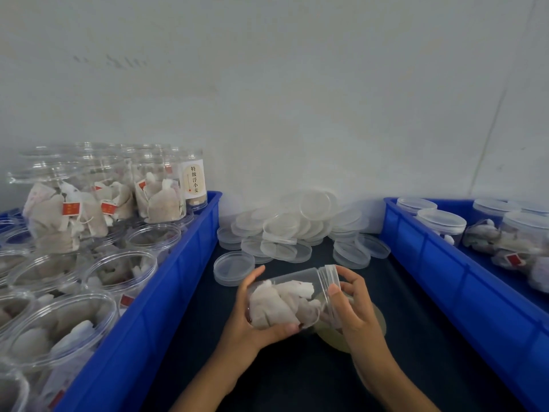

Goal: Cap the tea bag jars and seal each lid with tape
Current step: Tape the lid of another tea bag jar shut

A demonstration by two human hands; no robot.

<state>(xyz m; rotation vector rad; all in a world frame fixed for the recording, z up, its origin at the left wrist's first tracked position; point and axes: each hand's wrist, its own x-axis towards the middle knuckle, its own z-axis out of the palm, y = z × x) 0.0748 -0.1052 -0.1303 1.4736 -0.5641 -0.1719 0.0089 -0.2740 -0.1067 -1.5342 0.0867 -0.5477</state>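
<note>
Jar of tea bags lies on its side between my hands, long axis left to right, mouth toward my right. Left hand grips its base; right hand pinches the lid at the mouth, nearest the seam.

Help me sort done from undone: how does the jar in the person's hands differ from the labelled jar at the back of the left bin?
The held jar lies tilted on its side above the table, in both hands; the labelled jar stands upright in the left bin. The held jar shows no label; the other carries a pale one with dark characters. The held jar has a lid at its mouth; whether the labelled one is capped is unclear. Both are clear plastic.
</note>
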